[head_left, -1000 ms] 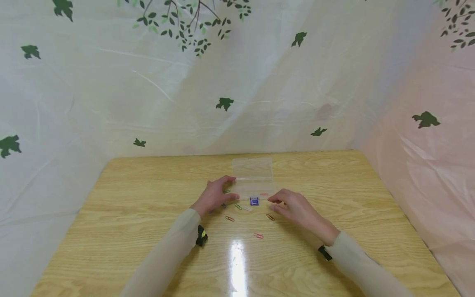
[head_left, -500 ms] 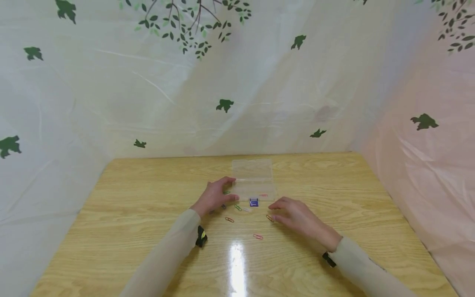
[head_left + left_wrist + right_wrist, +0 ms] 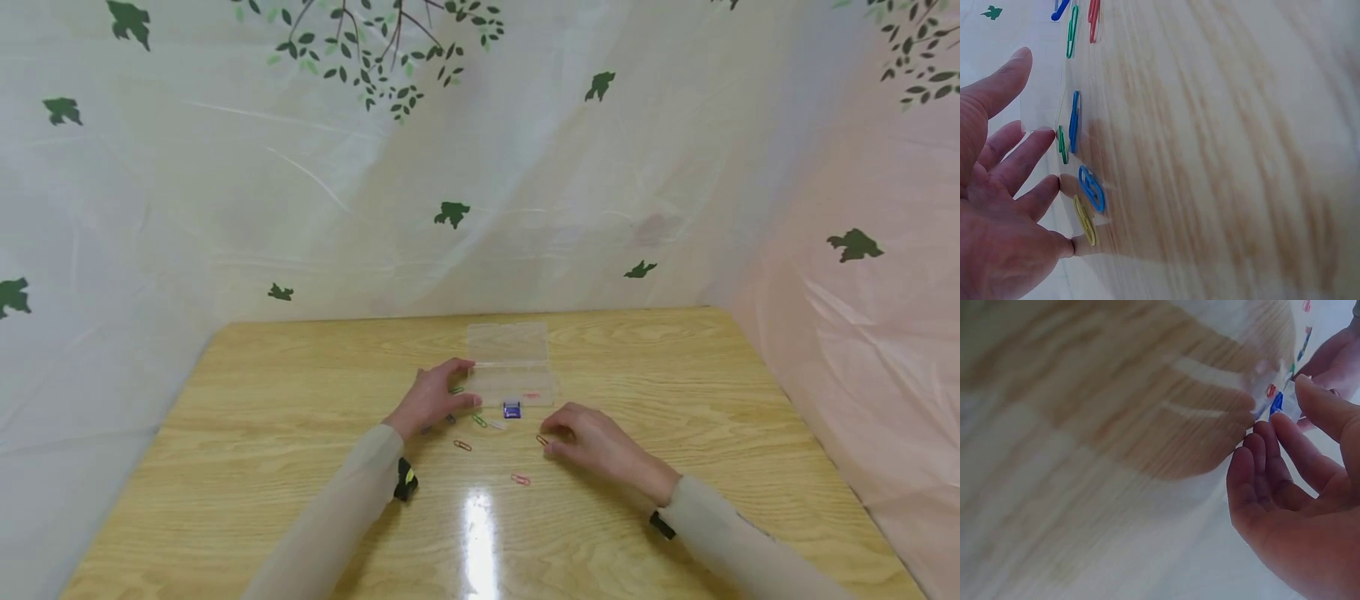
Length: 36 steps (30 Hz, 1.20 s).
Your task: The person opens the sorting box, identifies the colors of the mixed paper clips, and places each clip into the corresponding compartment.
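A clear plastic case (image 3: 507, 343) lies with its lid folded back, a blue latch (image 3: 512, 411) at its front and a red paperclip (image 3: 531, 396) inside. My left hand (image 3: 431, 397) rests at the case's left edge, thumb and fingers spread; the left wrist view shows green, blue and yellow paperclips near its fingertips, such as a yellow paperclip (image 3: 1084, 220). My right hand (image 3: 592, 437) is low over the table, thumb and forefinger apart on either side of a dark red paperclip (image 3: 541, 439). Its other fingers bend loosely, as the right wrist view shows.
Several paperclips are scattered in front of the case: a green paperclip (image 3: 479, 421), a white paperclip (image 3: 498, 426), a red paperclip (image 3: 462, 446) and a pink paperclip (image 3: 521, 479). The wooden table (image 3: 300, 517) meets a leaf-patterned curtain (image 3: 360, 208) behind and at the sides.
My right hand has come away from the case's front right corner toward the front, down to the dark red paperclip, its thumb and forefinger drawing nearer the clip. The left hand stays at the case.
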{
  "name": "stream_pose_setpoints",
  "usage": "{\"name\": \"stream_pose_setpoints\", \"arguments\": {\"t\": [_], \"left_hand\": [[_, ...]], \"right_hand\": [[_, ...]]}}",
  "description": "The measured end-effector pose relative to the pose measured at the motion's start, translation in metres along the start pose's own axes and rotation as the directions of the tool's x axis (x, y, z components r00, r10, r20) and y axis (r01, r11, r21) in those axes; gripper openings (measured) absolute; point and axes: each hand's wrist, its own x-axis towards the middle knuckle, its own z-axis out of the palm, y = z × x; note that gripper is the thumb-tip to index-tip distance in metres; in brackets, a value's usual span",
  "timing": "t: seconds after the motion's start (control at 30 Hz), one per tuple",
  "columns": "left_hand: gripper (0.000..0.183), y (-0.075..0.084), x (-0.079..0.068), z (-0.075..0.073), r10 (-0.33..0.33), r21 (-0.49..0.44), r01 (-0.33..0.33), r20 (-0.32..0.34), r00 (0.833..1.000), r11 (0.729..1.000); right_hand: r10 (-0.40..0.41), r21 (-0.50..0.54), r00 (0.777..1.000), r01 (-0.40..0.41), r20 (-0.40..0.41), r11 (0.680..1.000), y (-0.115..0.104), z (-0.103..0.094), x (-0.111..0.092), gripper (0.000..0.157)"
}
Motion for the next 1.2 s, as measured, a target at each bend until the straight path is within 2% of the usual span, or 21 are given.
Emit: {"name": "stream_pose_setpoints", "arguments": {"t": [0.33,0.6,0.9,1.2], "left_hand": [[0.063,0.0024,-0.0026,-0.0001,-0.001,-0.019,0.001,-0.005,1.000,1.000],[0.063,0.0030,-0.0037,0.0001,-0.003,-0.035,0.003,-0.006,1.000,0.999],[0.062,0.0044,-0.0050,-0.0003,-0.004,-0.033,0.003,-0.010,1.000,0.999],[0.063,0.0037,-0.0062,0.0022,-0.006,-0.018,0.006,-0.011,1.000,1.000]], "right_hand": [[-0.026,-0.021,1.000,0.026,0.000,0.999,0.0012,0.0037,0.0039,0.015],[-0.045,0.008,0.998,0.045,0.039,0.999,0.0037,0.0034,0.0049,0.010],[0.003,0.001,0.999,-0.003,0.037,1.000,0.0011,0.0018,0.0063,0.011],[-0.008,-0.001,0.999,0.008,0.050,1.000,0.0039,0.0001,0.0090,0.010]]}}
